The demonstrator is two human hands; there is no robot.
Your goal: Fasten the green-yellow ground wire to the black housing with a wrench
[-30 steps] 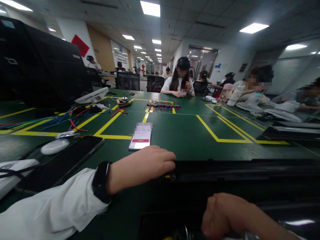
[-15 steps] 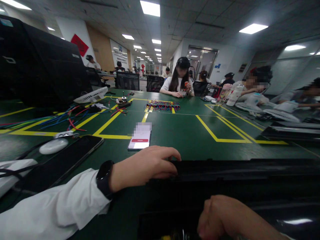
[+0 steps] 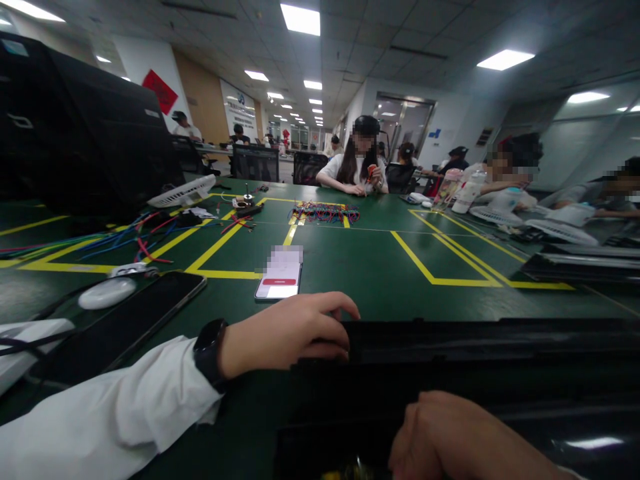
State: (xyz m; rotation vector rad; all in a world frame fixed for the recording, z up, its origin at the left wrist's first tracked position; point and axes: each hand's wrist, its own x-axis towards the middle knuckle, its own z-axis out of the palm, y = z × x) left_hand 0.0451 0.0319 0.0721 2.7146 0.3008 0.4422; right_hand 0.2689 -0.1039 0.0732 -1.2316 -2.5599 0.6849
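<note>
A long black plastic casing [image 3: 475, 340] lies across the near right of the table. My left hand [image 3: 300, 330], with a dark watch on the wrist, grips the casing's left end, its fingers curled over the edge. My right hand [image 3: 445, 433] is bent down over the near part of the casing. Its fingers are curled, and the tips and whatever they hold are hidden below. Beside them, at the bottom edge, a small yellow and shiny part [image 3: 350, 470] shows inside the dark casing. Just beyond my left hand lies a phone [image 3: 280, 277] with a lit screen.
A dark phone [image 3: 130, 320] and a white oval object [image 3: 107, 292] lie at left. Loose coloured wires [image 3: 135, 233] spread near a large black case [image 3: 85, 127]. A wire bundle [image 3: 325, 212] lies mid-table. Opposite sits a person [image 3: 355, 170]; bottles [image 3: 470, 190] stand at right.
My right hand has shifted slightly left over the casing. My left hand has moved only a little on the casing's end.
</note>
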